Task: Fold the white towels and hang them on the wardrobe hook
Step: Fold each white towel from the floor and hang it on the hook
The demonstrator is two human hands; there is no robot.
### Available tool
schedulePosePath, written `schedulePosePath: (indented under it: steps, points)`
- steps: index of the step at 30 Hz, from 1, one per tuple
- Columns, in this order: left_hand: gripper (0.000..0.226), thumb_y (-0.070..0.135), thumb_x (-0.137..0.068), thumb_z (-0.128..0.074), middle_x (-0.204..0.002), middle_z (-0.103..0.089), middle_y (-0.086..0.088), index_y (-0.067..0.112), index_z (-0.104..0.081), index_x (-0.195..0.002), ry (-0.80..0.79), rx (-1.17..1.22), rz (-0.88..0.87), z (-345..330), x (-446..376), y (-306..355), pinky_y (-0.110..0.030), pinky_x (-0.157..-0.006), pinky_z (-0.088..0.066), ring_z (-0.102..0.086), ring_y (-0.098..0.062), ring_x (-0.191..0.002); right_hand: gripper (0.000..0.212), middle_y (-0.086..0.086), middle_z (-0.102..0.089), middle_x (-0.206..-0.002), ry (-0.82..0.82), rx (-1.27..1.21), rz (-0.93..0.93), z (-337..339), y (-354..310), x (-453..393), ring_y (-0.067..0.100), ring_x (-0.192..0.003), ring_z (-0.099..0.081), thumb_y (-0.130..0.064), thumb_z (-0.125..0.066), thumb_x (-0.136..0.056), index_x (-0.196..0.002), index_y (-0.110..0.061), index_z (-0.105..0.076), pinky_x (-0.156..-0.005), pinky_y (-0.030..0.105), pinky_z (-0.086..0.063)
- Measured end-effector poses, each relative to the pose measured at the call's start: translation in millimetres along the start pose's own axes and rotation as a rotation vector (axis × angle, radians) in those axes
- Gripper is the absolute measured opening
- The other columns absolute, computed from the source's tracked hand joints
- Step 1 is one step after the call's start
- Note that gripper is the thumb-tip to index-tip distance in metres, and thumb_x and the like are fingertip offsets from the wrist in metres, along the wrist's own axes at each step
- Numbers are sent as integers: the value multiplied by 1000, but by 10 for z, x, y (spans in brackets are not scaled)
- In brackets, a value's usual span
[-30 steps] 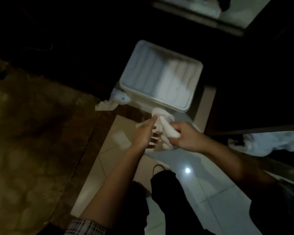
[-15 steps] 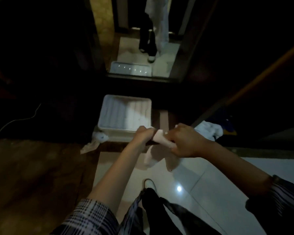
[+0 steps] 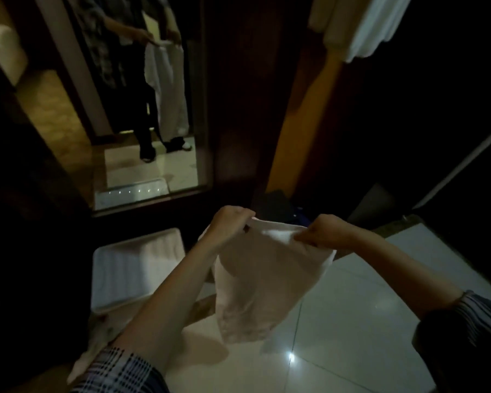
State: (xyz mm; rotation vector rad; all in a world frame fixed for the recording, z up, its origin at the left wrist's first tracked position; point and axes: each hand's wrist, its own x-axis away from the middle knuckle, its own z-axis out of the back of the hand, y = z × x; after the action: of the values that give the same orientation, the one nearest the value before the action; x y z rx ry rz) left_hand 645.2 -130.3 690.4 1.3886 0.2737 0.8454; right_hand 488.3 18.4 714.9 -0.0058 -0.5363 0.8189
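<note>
A white towel (image 3: 260, 282) hangs spread in front of me, held by its top edge. My left hand (image 3: 228, 224) pinches the left corner and my right hand (image 3: 322, 232) pinches the right corner, about a hand's width apart. Below and to the left, a white bin (image 3: 136, 268) on the floor holds several rolled white towels. More white towels (image 3: 360, 26) hang at the top right inside the dark wardrobe; the hook itself is hidden in the dark.
A tall mirror (image 3: 142, 109) on the left shows a person holding the towel. A wooden wardrobe edge (image 3: 298, 120) rises at the centre. Glossy white floor tiles (image 3: 352, 321) lie on the right, and dark clothing (image 3: 281, 205) sits at the wardrobe's foot.
The bunched towel has been shaken out and now hangs spread between my hands, which moved apart and up. My view tilted up from the bin to the mirror and wardrobe.
</note>
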Motion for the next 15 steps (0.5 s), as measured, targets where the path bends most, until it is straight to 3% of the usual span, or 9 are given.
schedulePosePath:
  steps: [2, 4, 6, 11, 15]
  points:
    - [11, 16, -82, -61, -79, -61, -7, 12, -70, -77, -50, -87, -69, -193, -75, 110, -28, -71, -45, -59, -19, -81, 29, -3, -64, -81, 63, 7, 1, 151, 240, 52, 4, -67, -56, -41, -58, -90, -77, -18, -70, -57, 13, -40]
    - [17, 9, -81, -64, -96, -61, -3, 17, -69, -95, -47, -273, -144, -388, -161, 195, -18, -76, -41, -57, -19, -97, 23, -2, -67, -86, 179, -25, 38, 301, 518, 93, 7, -70, -58, -35, -59, -90, -84, -17, -73, -60, 15, -43]
    - [18, 4, -84, -62, -91, -62, 2, 20, -68, -89, -9, -400, -219, -611, -239, 294, -9, -71, -40, -56, -15, -95, 19, 0, -69, -97, 320, -37, 89, 434, 761, 130, 7, -76, -60, -28, -59, -91, -97, -17, -73, -66, 14, -45]
    - [27, 4, -90, -52, -91, -70, -2, 18, -74, -95, 182, -599, -318, -1188, -435, 597, -29, -74, -51, -63, -18, -84, 29, 1, -63, -118, 509, 28, 184, 636, 1304, 172, 13, -101, -60, -10, -45, -97, -116, -17, -66, -82, 21, -47]
    - [27, 10, -90, -52, -94, -64, 2, 23, -71, -102, 218, -728, -468, -1553, -535, 716, -27, -71, -50, -61, -18, -84, 31, 8, -55, -111, 682, -124, 157, 885, 1688, 223, 20, -95, -54, -9, -43, -98, -121, -15, -63, -74, 24, -45]
